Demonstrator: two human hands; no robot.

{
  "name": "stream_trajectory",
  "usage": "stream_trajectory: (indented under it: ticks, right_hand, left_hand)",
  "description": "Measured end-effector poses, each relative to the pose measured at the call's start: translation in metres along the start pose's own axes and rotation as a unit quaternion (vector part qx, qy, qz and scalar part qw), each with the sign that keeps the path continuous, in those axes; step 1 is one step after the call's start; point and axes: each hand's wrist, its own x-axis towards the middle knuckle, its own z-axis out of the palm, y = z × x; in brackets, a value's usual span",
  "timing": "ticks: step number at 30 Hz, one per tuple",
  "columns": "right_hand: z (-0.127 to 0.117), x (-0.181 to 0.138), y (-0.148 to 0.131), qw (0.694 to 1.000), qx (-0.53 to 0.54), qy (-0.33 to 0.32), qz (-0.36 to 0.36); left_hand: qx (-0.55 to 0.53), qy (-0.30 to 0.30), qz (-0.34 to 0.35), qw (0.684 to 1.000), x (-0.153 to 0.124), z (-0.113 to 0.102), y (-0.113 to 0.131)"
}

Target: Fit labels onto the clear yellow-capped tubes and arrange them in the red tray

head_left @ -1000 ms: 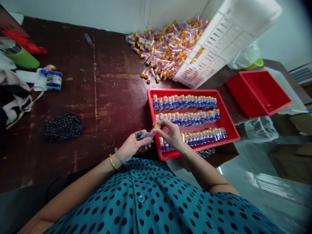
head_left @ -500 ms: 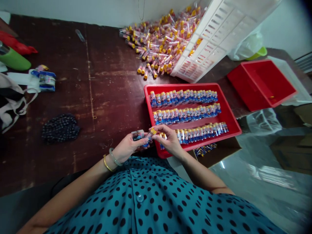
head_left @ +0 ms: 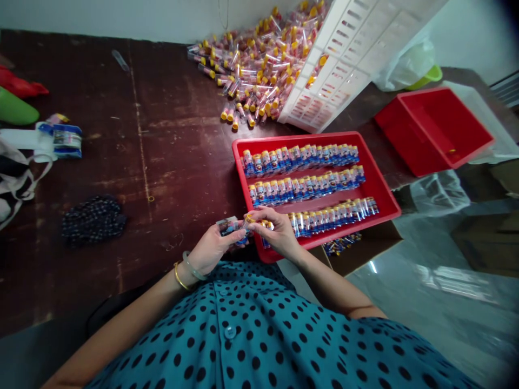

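My left hand is closed, its fingers wrapped around a small stack of printed labels or clear sheets; their exact kind is hard to make out. Against this stack lies a small clear tube with a yellow cap. My right hand pinches that tube near its cap, over the left edge of a red tray. Three rows of capped tubes with blue printed labels stand in the tray. Part of the nearest row is hidden behind my right hand.
Behind the tray, a heap of yellow-capped tubes lies against a white slatted basket. To the right is a red bin. An open cardboard box sits below the tray. Dark checked cloth lies on the brown table.
The camera view has shifted slightly, so the table things sit a little further left. Both hands stay together, with the yellow-capped tube still between them.
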Motion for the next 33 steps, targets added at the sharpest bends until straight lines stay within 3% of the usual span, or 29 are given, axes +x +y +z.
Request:
stream_trajectory:
  ticks: [9,13,16,19,21,22,23,24,26,28,31,33]
  right_hand:
    - [-0.004,-0.001,0.005,1.000,0.024,-0.011,0.002]
    - [-0.010,0.002,0.000,0.994,0.101,0.000,0.034]
    - [-0.061,0.013,0.004,0.991,0.093,0.091,0.033]
    - [-0.163,0.017,0.019,0.976,-0.049,0.213,0.012]
    - [-0.237,0.009,0.033,0.932,-0.205,0.297,0.042]
    - [-0.268,0.003,0.040,0.898,-0.296,0.312,0.095]
    - [-0.293,-0.004,0.048,0.863,-0.381,0.291,0.163]
    - [-0.311,-0.012,0.056,0.851,-0.400,0.282,0.191]
    - [-0.330,-0.026,0.069,0.831,-0.430,0.263,0.234]
    - [-0.331,-0.033,0.074,0.826,-0.439,0.252,0.246]
    - [-0.315,-0.020,0.070,0.827,-0.455,0.249,0.220]
    - [-0.295,0.010,0.062,0.842,-0.453,0.240,0.166]
  left_hand:
    - [0.017,-0.006,-0.004,1.000,0.004,0.004,-0.002]
    - [0.033,-0.010,-0.019,0.999,0.005,0.008,0.003]
    - [0.055,-0.022,-0.032,0.998,0.007,0.006,0.008]
    - [0.071,-0.024,-0.053,0.996,0.009,-0.003,0.009]
    - [0.083,-0.020,-0.067,0.994,0.009,-0.011,0.008]
    - [0.088,-0.017,-0.073,0.993,0.009,-0.015,0.007]
    - [0.092,-0.014,-0.077,0.993,0.009,-0.018,0.006]
    - [0.095,-0.010,-0.081,0.992,0.009,-0.022,0.006]
    - [0.094,-0.004,-0.086,0.992,0.008,-0.029,0.005]
    - [0.084,0.004,-0.079,0.993,0.008,-0.036,0.004]
    - [0.077,0.011,-0.073,0.994,0.006,-0.044,0.004]
    - [0.081,0.007,-0.085,0.993,0.005,-0.048,0.004]
